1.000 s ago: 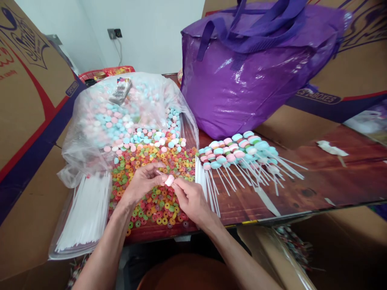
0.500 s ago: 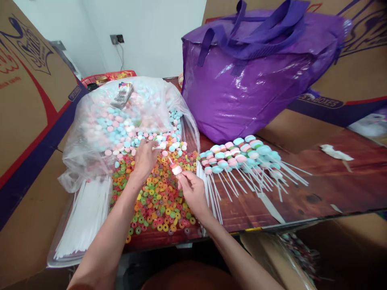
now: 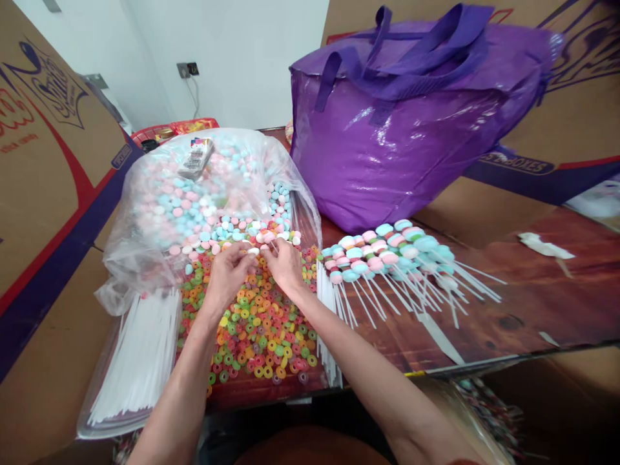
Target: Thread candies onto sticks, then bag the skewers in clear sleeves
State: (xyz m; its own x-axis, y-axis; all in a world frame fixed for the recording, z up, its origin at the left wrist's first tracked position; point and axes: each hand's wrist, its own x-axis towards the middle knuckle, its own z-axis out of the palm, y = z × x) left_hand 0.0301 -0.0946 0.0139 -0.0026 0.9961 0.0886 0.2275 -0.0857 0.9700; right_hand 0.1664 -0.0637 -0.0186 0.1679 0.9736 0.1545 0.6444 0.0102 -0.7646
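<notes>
My left hand (image 3: 229, 270) is closed, its thumb and fingertips pinching a white marshmallow (image 3: 253, 250). Close beside it, my right hand (image 3: 287, 266) is closed in a pinch around a candy skewer, mostly hidden by the fingers. Both hands are over a spread of colourful gummy rings (image 3: 261, 332), at the near edge of the loose pink, blue and white marshmallows (image 3: 227, 230). To the right lie rows of finished candy skewers (image 3: 375, 261), pastel marshmallows with gummy rings between them on white sticks.
A clear plastic bag (image 3: 145, 174) of marshmallows lies behind, with a small stack of labels (image 3: 197, 158) on it. White sticks (image 3: 138, 355) fill a clear tray at left. A large purple bag (image 3: 387, 161) stands at back right, between cardboard boxes (image 3: 53, 142). A knife (image 3: 440, 339) lies near the table edge.
My right hand has moved up and left, bringing the candy skewer near my left hand. My left hand has come slightly down, with a white marshmallow at its fingertips.
</notes>
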